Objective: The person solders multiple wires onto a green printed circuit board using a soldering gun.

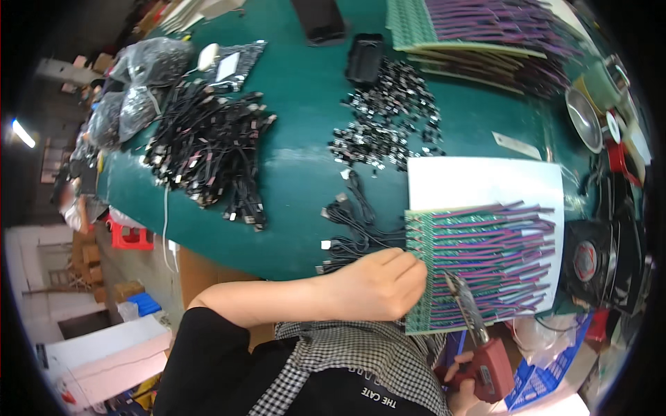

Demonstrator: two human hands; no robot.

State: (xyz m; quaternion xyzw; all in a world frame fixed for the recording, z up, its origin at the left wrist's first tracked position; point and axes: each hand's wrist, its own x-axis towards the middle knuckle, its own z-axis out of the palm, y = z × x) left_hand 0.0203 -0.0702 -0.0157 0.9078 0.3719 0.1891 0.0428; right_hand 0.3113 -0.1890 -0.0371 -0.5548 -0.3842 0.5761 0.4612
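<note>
My left hand (390, 283) is closed, knuckles up, at the left edge of a green circuit board panel (420, 243). Whatever its fingers hold is hidden beneath it. Rows of purple and dark wires (510, 260) run rightward from the panel, over a white sheet (485, 182). In my right hand (459, 378), low in the picture, is a dark red soldering gun (490, 371). Its metal barrel slants up and left, and the tip lies over the panel's wired area; contact cannot be made out. Black cables (357, 225) with plugs lie just beyond my left hand.
Behind the panel spreads a heap of small metal connectors (388, 114) beside a black tray (365, 59). A pile of black cables (208, 142) lies left. More wired panels (479, 41) are stacked far right, near a metal bowl (584, 119). A black fan-like device (590, 263) stands right.
</note>
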